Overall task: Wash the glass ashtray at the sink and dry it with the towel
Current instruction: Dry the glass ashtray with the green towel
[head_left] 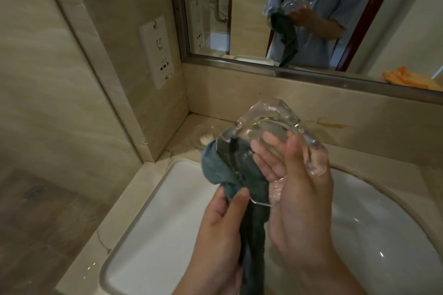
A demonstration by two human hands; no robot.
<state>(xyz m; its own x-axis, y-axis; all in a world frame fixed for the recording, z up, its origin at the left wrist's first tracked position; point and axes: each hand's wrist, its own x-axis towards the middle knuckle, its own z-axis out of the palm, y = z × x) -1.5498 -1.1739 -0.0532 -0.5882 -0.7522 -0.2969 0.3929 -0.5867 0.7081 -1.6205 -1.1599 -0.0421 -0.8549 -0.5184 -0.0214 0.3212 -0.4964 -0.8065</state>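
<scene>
Nearest, the left hand [219,227] grips a blue-grey towel [242,170], pressing it against the glass ashtray [275,122]. The right hand [299,194] clasps the ashtray from the right, fingers curled behind the glass, held tilted above the white sink [383,223]. Farther off, a wall mirror [311,7] reflects the person.

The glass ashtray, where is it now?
In the head view, the glass ashtray is centre frame, held above the sink by the right hand, with the towel against its left side.
</scene>
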